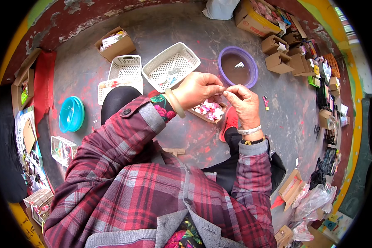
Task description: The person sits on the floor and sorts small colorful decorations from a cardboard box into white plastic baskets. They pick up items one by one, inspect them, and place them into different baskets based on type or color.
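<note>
– Hands?
– Your left hand and right hand pinch a tiny item, kind unclear.
– Progress?
– Seemingly mid-piece; pink-and-white petal-like pieces lie nearer, in your tan cardboard box; finished or waiting, can't tell.

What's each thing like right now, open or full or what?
left hand: fingertips pinched, any held thing unclear
right hand: fingertips pinched, close to the left's
small box: open, filled with pink-and-white pieces
purple tub: open, contents unclear
big white basket: open, small things inside
teal bowls: open, nested
red shoe: worn
bangles: worn
</note>
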Demonstrator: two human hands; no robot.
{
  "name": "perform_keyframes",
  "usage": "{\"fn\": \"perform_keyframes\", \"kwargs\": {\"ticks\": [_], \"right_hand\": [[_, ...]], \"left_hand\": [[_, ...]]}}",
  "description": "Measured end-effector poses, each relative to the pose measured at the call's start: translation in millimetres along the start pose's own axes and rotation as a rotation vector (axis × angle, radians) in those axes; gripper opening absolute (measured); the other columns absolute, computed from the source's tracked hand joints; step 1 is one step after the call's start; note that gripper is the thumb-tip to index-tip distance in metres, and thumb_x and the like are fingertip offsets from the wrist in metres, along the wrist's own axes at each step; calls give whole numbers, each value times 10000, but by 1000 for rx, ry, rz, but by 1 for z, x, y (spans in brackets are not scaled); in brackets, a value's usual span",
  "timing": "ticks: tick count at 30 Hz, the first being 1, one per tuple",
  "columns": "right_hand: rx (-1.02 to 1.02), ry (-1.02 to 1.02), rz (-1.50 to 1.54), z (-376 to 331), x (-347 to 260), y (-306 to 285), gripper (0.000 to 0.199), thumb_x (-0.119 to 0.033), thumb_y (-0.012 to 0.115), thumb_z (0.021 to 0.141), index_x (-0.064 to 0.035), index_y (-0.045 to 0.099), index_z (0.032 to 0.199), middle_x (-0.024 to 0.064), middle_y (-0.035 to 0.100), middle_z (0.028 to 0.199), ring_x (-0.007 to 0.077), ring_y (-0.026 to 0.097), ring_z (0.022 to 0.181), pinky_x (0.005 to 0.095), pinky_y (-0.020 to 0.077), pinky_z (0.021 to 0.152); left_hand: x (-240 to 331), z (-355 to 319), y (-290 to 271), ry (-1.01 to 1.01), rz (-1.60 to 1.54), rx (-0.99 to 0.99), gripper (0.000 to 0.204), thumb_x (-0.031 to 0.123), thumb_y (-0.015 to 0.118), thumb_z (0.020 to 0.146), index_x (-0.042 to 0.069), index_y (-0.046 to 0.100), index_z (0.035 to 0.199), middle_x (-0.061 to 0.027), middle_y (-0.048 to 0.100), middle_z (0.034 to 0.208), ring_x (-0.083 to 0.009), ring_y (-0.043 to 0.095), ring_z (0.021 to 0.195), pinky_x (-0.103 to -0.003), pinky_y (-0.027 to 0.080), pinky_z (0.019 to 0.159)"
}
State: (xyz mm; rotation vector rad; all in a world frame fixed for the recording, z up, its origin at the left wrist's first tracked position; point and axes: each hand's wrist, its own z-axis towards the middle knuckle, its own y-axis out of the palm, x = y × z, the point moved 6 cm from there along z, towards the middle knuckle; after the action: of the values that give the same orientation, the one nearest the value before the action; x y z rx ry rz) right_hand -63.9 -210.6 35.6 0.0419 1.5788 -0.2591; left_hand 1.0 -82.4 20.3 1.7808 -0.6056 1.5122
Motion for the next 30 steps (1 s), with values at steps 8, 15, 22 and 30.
{"fn": "perform_keyframes", "kwargs": {"ticks": [8,15,22,30], "right_hand": [[11,-52,-124,-1,-11,-4,87,-57,679,756,15,631,761,-4,576,696,55,513,642,194,406,565],[22,-66,-95,-2,-13,-12,98,-74,670,769,15,629,763,-1,572,704,59,507,647,196,400,565],[-78,-160,-261,-5,-29,-1,101,-64,655,766,28,618,746,14,552,668,75,505,636,216,389,557],[-161,-235,-366,-8,-30,4,61,-32,642,738,22,616,731,57,563,651,128,528,610,255,403,555]], "left_hand": [[0,-1,0,3,-95,-9,190,144,518,897,-25,605,894,-59,627,781,-111,618,693,-241,526,591],[12,-1,-4,64,15,49,186,158,541,886,-16,597,918,-44,622,823,-77,589,735,-207,483,609],[-2,-4,1,-66,-27,-50,99,67,615,824,-20,613,871,-52,629,778,-93,593,711,-212,484,634],[6,-16,-11,238,516,-8,102,124,676,762,33,666,805,-59,606,740,-144,569,699,-284,462,615]]}}
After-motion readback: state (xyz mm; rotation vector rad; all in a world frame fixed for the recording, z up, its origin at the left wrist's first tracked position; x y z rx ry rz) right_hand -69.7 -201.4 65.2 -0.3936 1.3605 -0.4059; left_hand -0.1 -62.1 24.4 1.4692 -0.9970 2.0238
